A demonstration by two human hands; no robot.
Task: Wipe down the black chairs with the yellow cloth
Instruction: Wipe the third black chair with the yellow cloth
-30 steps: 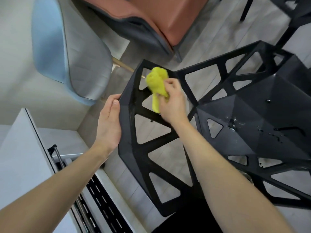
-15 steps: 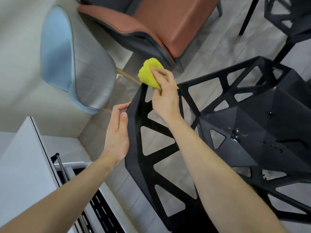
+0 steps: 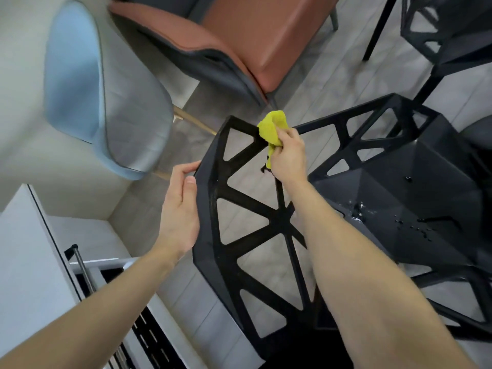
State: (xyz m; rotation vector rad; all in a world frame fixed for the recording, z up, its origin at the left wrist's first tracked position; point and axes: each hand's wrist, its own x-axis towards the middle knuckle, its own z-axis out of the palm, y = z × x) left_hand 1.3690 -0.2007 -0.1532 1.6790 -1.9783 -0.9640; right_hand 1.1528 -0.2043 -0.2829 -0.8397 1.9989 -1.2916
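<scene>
At the top rail of the black chair (image 3: 282,224), the right hand (image 3: 288,155) bunches the yellow cloth (image 3: 273,125) in curled fingers, pressing it against the lattice backrest. The left hand (image 3: 181,209) clasps the backrest's outer edge between thumb and fingers. Water drops (image 3: 359,209) dot the seat. Beyond stand a blue chair (image 3: 106,102) and an orange chair (image 3: 253,35).
</scene>
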